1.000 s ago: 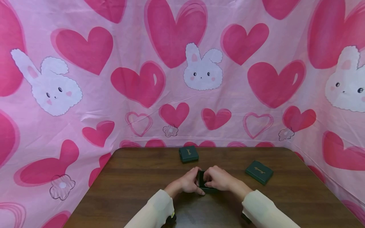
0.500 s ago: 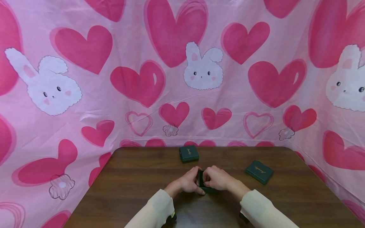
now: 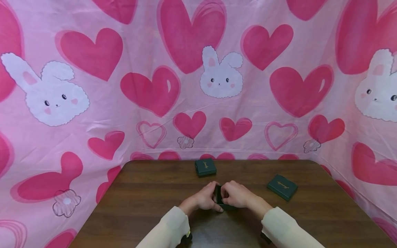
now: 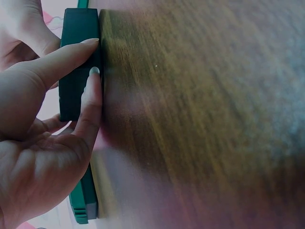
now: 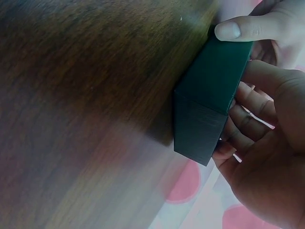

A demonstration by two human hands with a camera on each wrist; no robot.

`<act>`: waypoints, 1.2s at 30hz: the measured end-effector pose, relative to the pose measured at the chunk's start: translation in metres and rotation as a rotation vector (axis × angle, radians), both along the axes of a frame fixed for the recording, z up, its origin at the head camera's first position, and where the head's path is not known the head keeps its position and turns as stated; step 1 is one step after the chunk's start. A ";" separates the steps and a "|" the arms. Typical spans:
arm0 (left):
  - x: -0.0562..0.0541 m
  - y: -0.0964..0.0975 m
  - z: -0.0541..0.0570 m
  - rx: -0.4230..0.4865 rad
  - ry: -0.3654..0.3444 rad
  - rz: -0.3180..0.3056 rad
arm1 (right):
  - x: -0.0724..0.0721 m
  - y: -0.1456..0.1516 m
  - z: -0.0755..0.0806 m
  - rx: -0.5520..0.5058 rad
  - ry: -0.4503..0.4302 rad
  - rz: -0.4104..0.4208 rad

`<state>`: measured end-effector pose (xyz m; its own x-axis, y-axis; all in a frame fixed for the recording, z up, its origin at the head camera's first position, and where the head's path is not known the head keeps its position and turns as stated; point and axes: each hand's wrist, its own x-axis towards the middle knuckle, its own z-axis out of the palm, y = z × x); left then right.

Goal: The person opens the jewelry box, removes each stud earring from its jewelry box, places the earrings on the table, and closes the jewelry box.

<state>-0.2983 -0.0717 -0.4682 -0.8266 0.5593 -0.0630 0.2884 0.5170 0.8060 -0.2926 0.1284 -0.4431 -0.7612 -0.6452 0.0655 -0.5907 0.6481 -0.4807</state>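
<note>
A dark green box (image 3: 228, 207) with a dark interior sits on the table before me, its top open. My left hand (image 3: 205, 197) grips its left side, the thumb lying on the near wall. In the left wrist view the left thumb and a finger press against the box (image 4: 80, 28). My right hand (image 3: 238, 194) has its bent fingers reaching into the box from above. In the right wrist view several curled right fingers (image 5: 252, 102) lie at the rim of the box (image 5: 209, 76). Whatever is between them is hidden.
Two closed green boxes with gold lettering lie on the wooden table (image 3: 149, 206): one box (image 3: 205, 167) near the back edge, another box (image 3: 282, 187) to the right. A pink cloth (image 3: 192, 93) with hearts and rabbits hangs around the table's back and sides.
Both hands stay at the box in nearly the same pose. Only slight shifts of the right fingers and the head view can be made out.
</note>
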 end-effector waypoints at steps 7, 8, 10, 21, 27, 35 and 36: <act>-0.002 0.000 -0.002 -0.009 0.006 -0.007 | 0.000 -0.001 0.000 0.002 0.001 -0.008; -0.003 0.000 -0.003 -0.010 0.010 -0.011 | 0.000 -0.001 0.000 0.003 0.000 -0.012; -0.004 -0.001 -0.004 -0.010 0.020 -0.020 | -0.001 -0.001 0.000 0.007 0.004 -0.018; 0.001 -0.001 0.000 -0.006 0.009 -0.022 | 0.000 -0.003 -0.003 0.016 0.008 -0.047; 0.001 -0.001 0.001 -0.005 0.007 -0.018 | 0.004 -0.003 -0.002 0.004 0.020 -0.062; 0.002 -0.001 -0.001 0.004 0.008 -0.005 | 0.007 -0.003 0.000 -0.016 0.049 -0.067; 0.001 -0.001 -0.001 0.007 0.010 -0.007 | 0.007 -0.002 0.000 -0.016 0.054 -0.067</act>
<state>-0.2971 -0.0723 -0.4694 -0.8232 0.5654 -0.0509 0.3001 0.5095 0.8065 -0.2855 0.1260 -0.4434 -0.7978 -0.5915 0.1169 -0.5714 0.6797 -0.4599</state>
